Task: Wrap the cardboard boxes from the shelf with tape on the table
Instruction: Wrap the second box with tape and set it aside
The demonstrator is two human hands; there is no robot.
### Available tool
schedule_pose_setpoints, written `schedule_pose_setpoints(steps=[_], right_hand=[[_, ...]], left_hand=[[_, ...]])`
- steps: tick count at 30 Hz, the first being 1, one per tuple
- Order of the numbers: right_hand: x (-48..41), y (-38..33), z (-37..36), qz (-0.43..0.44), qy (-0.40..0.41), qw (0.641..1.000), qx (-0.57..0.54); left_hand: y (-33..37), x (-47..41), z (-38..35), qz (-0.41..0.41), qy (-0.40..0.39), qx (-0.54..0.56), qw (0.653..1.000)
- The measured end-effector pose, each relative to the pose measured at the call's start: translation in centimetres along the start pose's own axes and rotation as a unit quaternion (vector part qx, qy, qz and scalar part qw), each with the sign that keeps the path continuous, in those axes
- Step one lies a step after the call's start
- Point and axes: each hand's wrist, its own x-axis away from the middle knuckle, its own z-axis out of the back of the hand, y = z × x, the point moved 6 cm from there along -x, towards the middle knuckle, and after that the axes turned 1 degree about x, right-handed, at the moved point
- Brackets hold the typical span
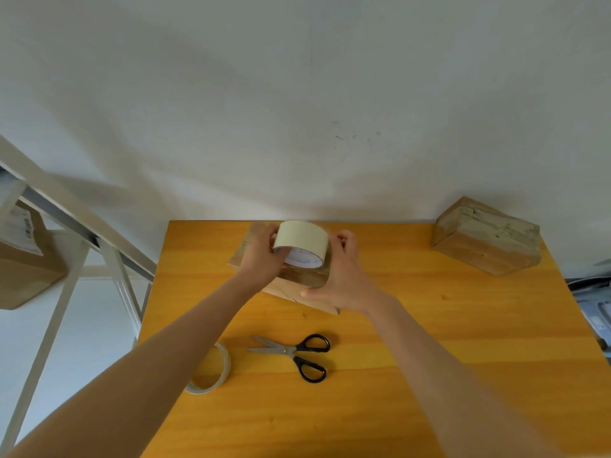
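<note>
Head view: the left hand (261,259) is clamped on the wide cream tape roll (302,241), held over the brown cardboard box (297,280) on the yellow wooden table (429,358), probably to start a strip. The right hand (344,279) steadies the box (thumb low); whether its curled fingers pinch the tape end is hidden

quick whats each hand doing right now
left hand: grips the tape roll
right hand: fingers curled at the roll's right edge; whether it grips anything cannot be told
</note>
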Motion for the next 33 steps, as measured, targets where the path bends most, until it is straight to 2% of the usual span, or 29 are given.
schedule_pose_setpoints(steps=[6, 12, 21, 30, 33], right_hand=[[1.8, 3.6, -1.5, -0.037, 0.001, 0.999, 0.0], [2.7, 5.4, -2.1, -0.021, 0.025, 0.999, -0.032], [1.8, 6.2, -1.1, -0.015, 0.011, 1.0, 0.003], [1.3, 6.2, -0.6, -0.011, 0.009, 1.0, 0.009], [1.3, 6.5, -0.9, -0.018, 0.007, 1.0, 0.004]], left_hand=[[0.1, 0.8, -4.0, -0.047, -0.043, -0.136, 0.989], [0.3, 1.7, -5.6, -0.04, -0.04, -0.141, 0.988], [1.5, -0.4, -2.7, -0.093, -0.046, -0.292, 0.951], [1.9, -0.5, -2.6, -0.117, -0.061, -0.334, 0.933], [1.4, -0.3, -2.7, -0.116, -0.023, -0.284, 0.952]])
